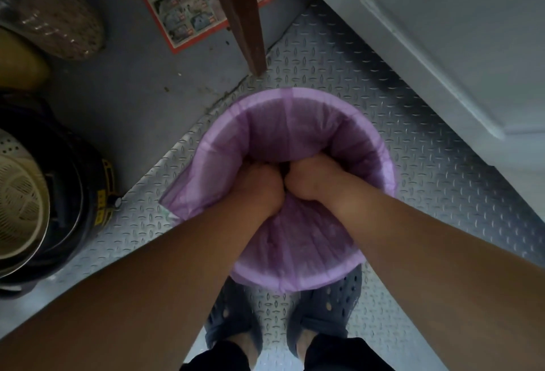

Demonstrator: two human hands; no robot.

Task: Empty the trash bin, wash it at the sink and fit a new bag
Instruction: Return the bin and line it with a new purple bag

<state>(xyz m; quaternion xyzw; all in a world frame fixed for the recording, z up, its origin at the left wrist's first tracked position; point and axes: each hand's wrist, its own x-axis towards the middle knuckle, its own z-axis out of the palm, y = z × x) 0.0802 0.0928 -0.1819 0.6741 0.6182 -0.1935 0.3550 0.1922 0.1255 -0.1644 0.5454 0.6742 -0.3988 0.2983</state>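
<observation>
The round trash bin (298, 277), lined with a thin translucent purple plastic bag (283, 132), stands upright on the grey diamond-pattern metal floor (413, 182), directly in front of the person's dark perforated clogs (324, 311) and just near of the brown wooden furniture leg (244, 17). Both hands are sunk inside the bin mouth, side by side and touching at its centre: the left hand (259, 188) on the left, the right hand (309, 185) on the right. The fingers point down into the bag and are hidden by folds of film, so whether each grip is closed on the plastic or pressing with flat fingers cannot be told. The bag is turned over the rim along the far, right and near arcs; on the left side a loose flap (182, 191) hangs outside and stands away from the bin wall. Judged from this, the step in hand is seating the new liner, late in the task. The controlling relation is vertical: the bin's long axis runs straight down from the hands, so pressing acts along that axis toward the base. The unfinished flap lies left of both hands, and the left hand is nearer to it. A white panelled door (442, 31) stands at far right, clear of the work.
</observation>
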